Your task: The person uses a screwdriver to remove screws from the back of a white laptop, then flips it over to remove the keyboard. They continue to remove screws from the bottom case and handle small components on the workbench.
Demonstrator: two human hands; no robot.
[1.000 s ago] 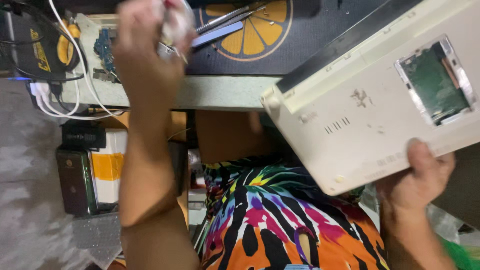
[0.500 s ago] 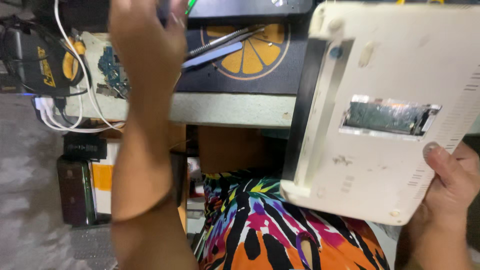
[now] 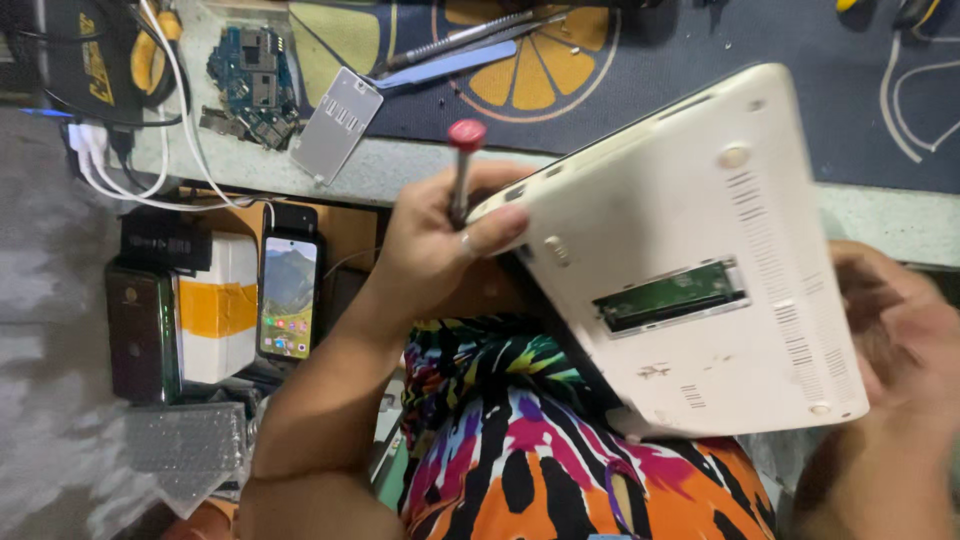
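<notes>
A red-capped screwdriver point(image 3: 462, 170) is gripped upright in the left hand point(image 3: 440, 245), touching the corner of the white laptop point(image 3: 690, 270), which is steadied underside-up by the blurred right hand point(image 3: 900, 340).

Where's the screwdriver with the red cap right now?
In the head view, the screwdriver stands upright in the left hand, left of centre, at the corner of the white laptop, in front of the bench edge.

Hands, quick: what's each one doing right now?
Left hand: closed on a red-capped screwdriver, thumb on the white laptop.
Right hand: blurred, holding the laptop's edge.
</notes>
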